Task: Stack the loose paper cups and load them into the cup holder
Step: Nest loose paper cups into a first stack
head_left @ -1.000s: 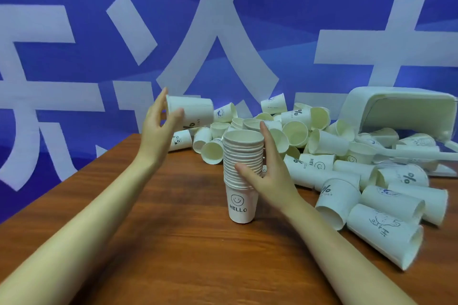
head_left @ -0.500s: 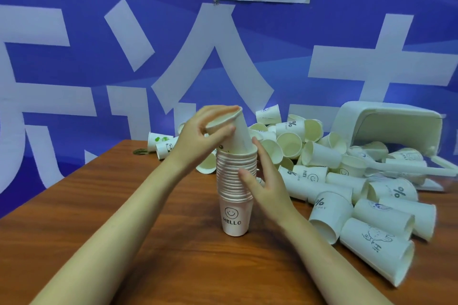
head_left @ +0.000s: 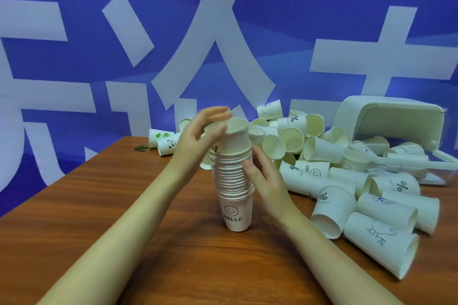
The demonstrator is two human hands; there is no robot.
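A stack of white paper cups [head_left: 233, 181] stands upright on the brown table, its bottom cup printed with a smiley and "HELLO". A top cup [head_left: 235, 137] sits partly pushed into the stack. My left hand [head_left: 198, 138] holds that cup at its rim, fingers over the far edge and thumb on the near side. My right hand [head_left: 265, 178] rests against the right side of the stack with fingers nearly straight. A pile of loose cups [head_left: 347, 176] lies to the right.
A white bin [head_left: 386, 119] lies tipped on its side at the back right, cups spilling from it. Two cups [head_left: 166, 142] lie at the back left by a small coin-like disc [head_left: 141, 148]. A blue banner wall stands behind the wooden table [head_left: 99, 230].
My left hand carried a loose cup from the back pile to the stack and lowered it into the top. The right hand stayed on the stack's side.
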